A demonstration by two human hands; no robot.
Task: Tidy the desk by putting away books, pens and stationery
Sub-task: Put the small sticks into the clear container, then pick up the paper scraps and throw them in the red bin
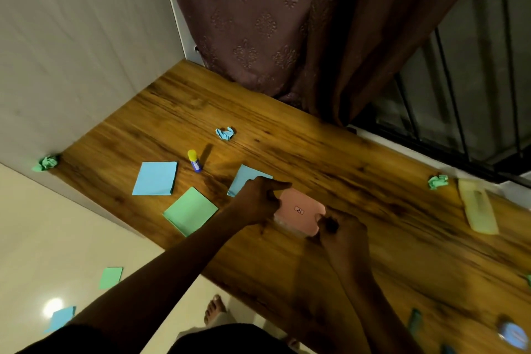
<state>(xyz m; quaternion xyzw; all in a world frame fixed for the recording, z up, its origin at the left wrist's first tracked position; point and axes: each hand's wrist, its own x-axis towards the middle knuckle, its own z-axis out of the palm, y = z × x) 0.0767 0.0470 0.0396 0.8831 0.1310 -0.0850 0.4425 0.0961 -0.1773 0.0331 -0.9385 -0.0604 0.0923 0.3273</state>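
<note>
Taking the pink pad [301, 210] as the clock's centre, bare desk [330, 146] is stretching wide from 12 to 2 o'clock, up to the curtain [287, 23] hanging onto the far edge. At 10 o'clock a blue pad [244, 178] is lying just beside, with an upright glue stick [194, 161] standing beyond it and a crumpled blue paper [226, 133] lying farther out. A green pad [190, 211] is filling 9 o'clock. Toward 3 o'clock a crumpled green paper [438, 181] and a yellow case [477, 208] are lying well apart from the centre. The left forearm [172, 264] is crossing at 8 o'clock, the right forearm [359, 282] at 5.
</note>
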